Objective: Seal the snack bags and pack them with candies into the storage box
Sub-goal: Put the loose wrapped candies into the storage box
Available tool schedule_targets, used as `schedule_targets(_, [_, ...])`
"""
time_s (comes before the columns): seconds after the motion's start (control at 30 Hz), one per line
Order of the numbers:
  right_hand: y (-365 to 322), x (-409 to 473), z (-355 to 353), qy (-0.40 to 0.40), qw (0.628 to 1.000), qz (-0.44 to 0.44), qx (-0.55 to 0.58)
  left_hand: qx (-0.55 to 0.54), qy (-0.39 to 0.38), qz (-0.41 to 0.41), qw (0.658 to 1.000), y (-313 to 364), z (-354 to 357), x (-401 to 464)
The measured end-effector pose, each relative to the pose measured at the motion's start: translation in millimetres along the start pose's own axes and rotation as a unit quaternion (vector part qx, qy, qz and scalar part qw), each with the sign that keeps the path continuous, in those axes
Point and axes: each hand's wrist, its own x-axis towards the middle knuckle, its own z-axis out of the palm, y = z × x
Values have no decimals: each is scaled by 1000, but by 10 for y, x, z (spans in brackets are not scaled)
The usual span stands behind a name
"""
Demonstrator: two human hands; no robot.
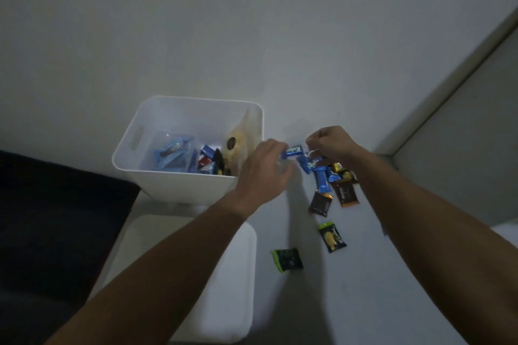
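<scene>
the left hand (265,168) pinches a blue candy (293,152) just past the right edge of the white storage box (179,185). the right hand (332,144) is curled, pinching at a bunch of blue candies (321,176) beside it. more candies lie on the white table (350,288): two brown ones (321,204), a yellow and black one (332,237), a green one (287,259). there is bare table near them. inside the box are a clear snack bag (175,152), a yellow snack bag (238,145) and candies. the white lid (229,274) lies in front. both arms reach forward. a plain wall (252,36) stands close behind.

head cam, looking down, close
</scene>
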Motion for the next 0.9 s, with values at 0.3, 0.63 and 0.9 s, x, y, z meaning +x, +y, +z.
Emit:
schedule_targets(0.3, [1532, -327, -575, 52, 977, 110, -173, 141, -307, -13, 941, 42, 1036, -1085])
schedule_targets(0.63, [2561, -488, -528, 70, 950, 178, -245, 187, -306, -60, 932, -88, 1632, -1510])
schedule_targets(0.9, [2624, -151, -240, 38, 954, 7, -297, 167, -278, -87, 942, 54, 2078, -1158])
